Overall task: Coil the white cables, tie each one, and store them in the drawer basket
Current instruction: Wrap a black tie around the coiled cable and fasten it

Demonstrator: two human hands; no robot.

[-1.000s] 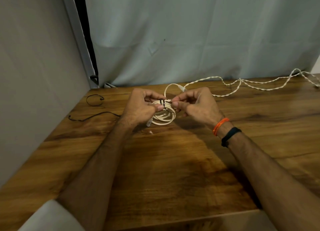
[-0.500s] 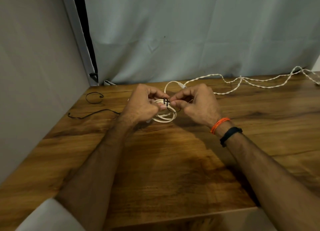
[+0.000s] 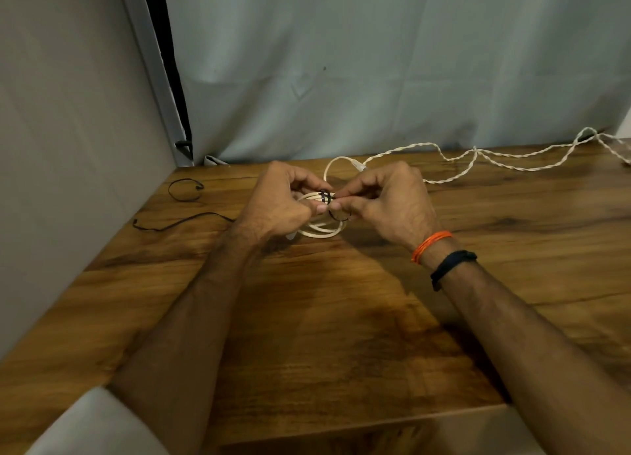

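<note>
Left hand pinching the coiled white cable, right hand pinching the black tie, which wants snug, even twisting to hold.

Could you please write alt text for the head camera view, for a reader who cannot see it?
Two bare hands, the left hand and the right hand, pinch a thin black tie wrapped around a coiled white cable above a wooden table. A twisted white cable lies uncoiled at the far right; two more black ties lie at the left.
</note>
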